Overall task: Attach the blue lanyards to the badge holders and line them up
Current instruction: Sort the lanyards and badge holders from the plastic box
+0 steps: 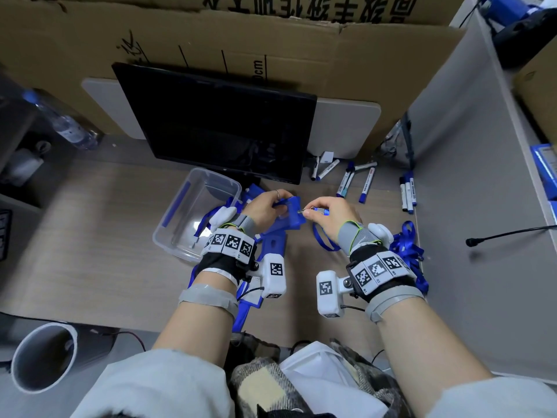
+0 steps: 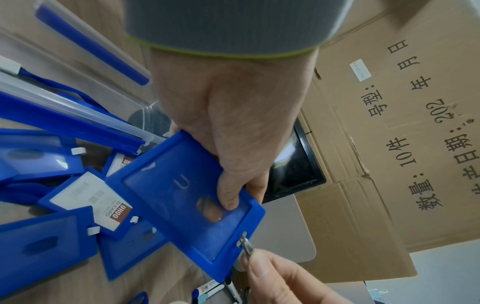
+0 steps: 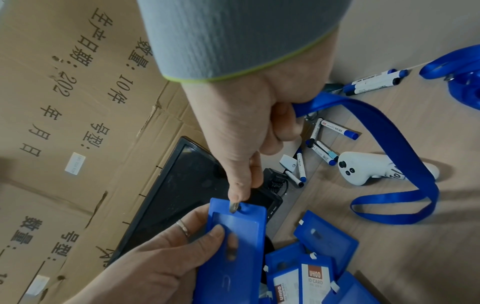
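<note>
My left hand (image 1: 268, 206) grips a blue badge holder (image 1: 291, 214) (image 2: 187, 197) (image 3: 233, 246) above the desk, thumb on its window. My right hand (image 1: 327, 211) pinches the metal clip (image 2: 246, 245) (image 3: 233, 206) of a blue lanyard (image 3: 394, 156) (image 1: 324, 239) at the slot in the holder's top edge. The strap loops down from that hand to the desk. More blue badge holders (image 2: 52, 236) (image 3: 319, 273) lie in a pile under the left hand, some with white ID cards. A heap of loose blue lanyards (image 1: 408, 251) lies beside my right wrist.
A clear plastic tub (image 1: 196, 212) stands left of the hands, a dark monitor (image 1: 217, 122) behind them. Several markers (image 1: 361, 182) are scattered at the back right. A white controller (image 3: 369, 166) lies on the desk. Cardboard (image 1: 271, 40) walls the back, a grey partition (image 1: 467, 146) the right.
</note>
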A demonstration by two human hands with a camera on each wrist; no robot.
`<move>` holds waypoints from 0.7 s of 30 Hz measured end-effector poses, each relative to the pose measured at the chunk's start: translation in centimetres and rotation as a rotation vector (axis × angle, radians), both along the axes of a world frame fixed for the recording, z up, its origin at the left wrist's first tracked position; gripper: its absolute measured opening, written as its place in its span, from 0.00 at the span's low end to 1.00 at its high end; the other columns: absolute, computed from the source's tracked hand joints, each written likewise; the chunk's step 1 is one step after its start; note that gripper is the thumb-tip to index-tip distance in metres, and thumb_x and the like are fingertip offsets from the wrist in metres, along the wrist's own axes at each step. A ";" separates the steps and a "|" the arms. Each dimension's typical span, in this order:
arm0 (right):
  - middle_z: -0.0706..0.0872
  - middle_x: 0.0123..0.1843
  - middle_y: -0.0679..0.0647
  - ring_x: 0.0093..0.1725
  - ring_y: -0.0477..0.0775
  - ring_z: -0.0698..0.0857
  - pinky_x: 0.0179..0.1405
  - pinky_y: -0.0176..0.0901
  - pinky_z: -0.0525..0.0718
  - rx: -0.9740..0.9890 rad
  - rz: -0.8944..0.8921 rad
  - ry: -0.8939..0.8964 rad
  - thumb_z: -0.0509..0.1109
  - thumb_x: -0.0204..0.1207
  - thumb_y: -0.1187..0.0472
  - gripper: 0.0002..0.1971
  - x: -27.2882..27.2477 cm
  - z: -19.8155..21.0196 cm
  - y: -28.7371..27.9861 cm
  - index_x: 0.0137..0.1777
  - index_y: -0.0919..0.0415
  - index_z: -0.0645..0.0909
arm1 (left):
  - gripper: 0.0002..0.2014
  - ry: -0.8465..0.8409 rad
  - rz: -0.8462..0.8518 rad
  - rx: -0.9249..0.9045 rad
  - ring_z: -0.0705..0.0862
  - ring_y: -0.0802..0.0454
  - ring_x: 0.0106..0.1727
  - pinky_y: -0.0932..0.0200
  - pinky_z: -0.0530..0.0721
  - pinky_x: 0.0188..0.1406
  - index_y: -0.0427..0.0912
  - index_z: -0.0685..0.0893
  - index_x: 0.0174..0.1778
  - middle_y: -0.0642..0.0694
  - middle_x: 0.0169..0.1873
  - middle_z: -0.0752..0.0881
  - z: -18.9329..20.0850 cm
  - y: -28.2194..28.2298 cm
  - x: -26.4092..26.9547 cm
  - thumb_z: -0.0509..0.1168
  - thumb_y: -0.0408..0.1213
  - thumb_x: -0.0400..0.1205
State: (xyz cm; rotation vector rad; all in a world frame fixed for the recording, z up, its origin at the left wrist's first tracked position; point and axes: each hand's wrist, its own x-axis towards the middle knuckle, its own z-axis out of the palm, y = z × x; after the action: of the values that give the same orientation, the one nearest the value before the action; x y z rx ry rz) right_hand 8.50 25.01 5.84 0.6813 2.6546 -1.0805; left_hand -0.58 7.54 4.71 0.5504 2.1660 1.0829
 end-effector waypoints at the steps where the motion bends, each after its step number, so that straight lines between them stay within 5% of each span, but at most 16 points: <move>1: 0.88 0.41 0.39 0.54 0.55 0.82 0.51 0.52 0.85 0.004 0.000 -0.009 0.70 0.68 0.39 0.04 0.0 0.0 0.0 0.40 0.33 0.84 | 0.12 -0.009 0.002 0.000 0.82 0.56 0.40 0.63 0.79 0.51 0.49 0.81 0.57 0.50 0.36 0.85 0.0 0.0 0.0 0.58 0.28 0.86; 3: 0.88 0.42 0.39 0.54 0.55 0.82 0.52 0.52 0.85 0.018 0.017 -0.018 0.70 0.70 0.40 0.05 0.0 0.1 0.0 0.41 0.36 0.84 | 0.12 -0.028 -0.002 0.000 0.81 0.60 0.38 0.75 0.77 0.42 0.47 0.81 0.58 0.52 0.35 0.84 0.4 -0.1 0.0 0.58 0.27 0.86; 6: 0.88 0.42 0.40 0.49 0.52 0.83 0.49 0.47 0.84 0.011 0.038 -0.016 0.71 0.72 0.44 0.05 0.2 0.6 -0.2 0.43 0.40 0.86 | 0.13 -0.076 -0.008 0.003 0.81 0.60 0.39 0.79 0.76 0.37 0.42 0.81 0.60 0.49 0.36 0.84 0.8 -0.4 -0.3 0.59 0.24 0.85; 11: 0.87 0.42 0.41 0.48 0.53 0.83 0.43 0.45 0.80 -0.016 0.017 0.005 0.71 0.72 0.44 0.05 0.3 0.8 -0.1 0.42 0.40 0.86 | 0.11 -0.154 0.087 0.061 0.85 0.54 0.40 0.55 0.82 0.46 0.42 0.82 0.60 0.42 0.39 0.88 1.1 -0.7 0.3 0.62 0.28 0.85; 13: 0.87 0.42 0.41 0.47 0.53 0.83 0.43 0.45 0.79 -0.017 -0.005 0.010 0.71 0.73 0.45 0.05 0.2 1.0 0.3 0.41 0.41 0.86 | 0.09 -0.142 0.214 0.072 0.88 0.59 0.37 0.59 0.84 0.42 0.41 0.81 0.57 0.42 0.38 0.89 1.0 -0.7 0.5 0.65 0.29 0.83; 17: 0.87 0.44 0.40 0.49 0.54 0.83 0.48 0.47 0.82 -0.062 -0.014 -0.009 0.71 0.73 0.45 0.04 0.6 0.2 0.4 0.39 0.41 0.86 | 0.16 -0.256 0.465 0.106 0.89 0.41 0.48 0.42 0.91 0.41 0.40 0.72 0.56 0.35 0.48 0.88 1.2 -0.8 0.1 0.70 0.27 0.78; 21: 0.87 0.40 0.37 0.53 0.54 0.82 0.45 0.43 0.79 -0.110 -0.022 0.010 0.71 0.72 0.45 0.04 1.1 -0.3 0.0 0.40 0.39 0.86 | 0.18 -0.303 0.524 0.155 0.87 0.39 0.56 0.37 0.90 0.44 0.37 0.73 0.63 0.34 0.58 0.84 1.4 -0.7 0.3 0.69 0.25 0.79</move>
State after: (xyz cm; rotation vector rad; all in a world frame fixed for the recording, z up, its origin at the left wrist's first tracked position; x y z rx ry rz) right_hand 9.56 25.02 5.55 0.6857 2.5791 -1.2285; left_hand -0.26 6.82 6.10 -0.1328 2.0090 1.5073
